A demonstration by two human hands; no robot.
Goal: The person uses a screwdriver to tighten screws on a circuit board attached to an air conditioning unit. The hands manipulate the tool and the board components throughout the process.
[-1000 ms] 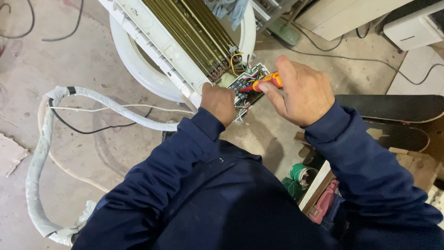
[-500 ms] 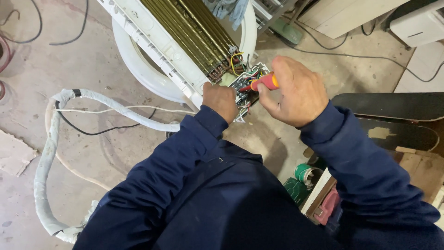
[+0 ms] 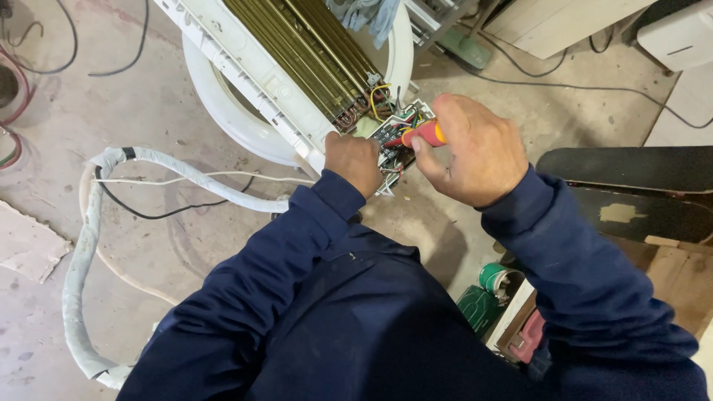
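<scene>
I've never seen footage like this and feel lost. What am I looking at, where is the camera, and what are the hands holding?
The camera sits on a person's head, looking down past dark blue sleeves at their own hands. The right hand grips a screwdriver with a red and orange handle, its tip at a small green circuit board with coloured wires. The left hand steadies that board. The board belongs to a long white air-conditioner unit with brass-coloured fins, lying across a white round tub on a concrete floor. A white wrapped hose curls nearby.
</scene>
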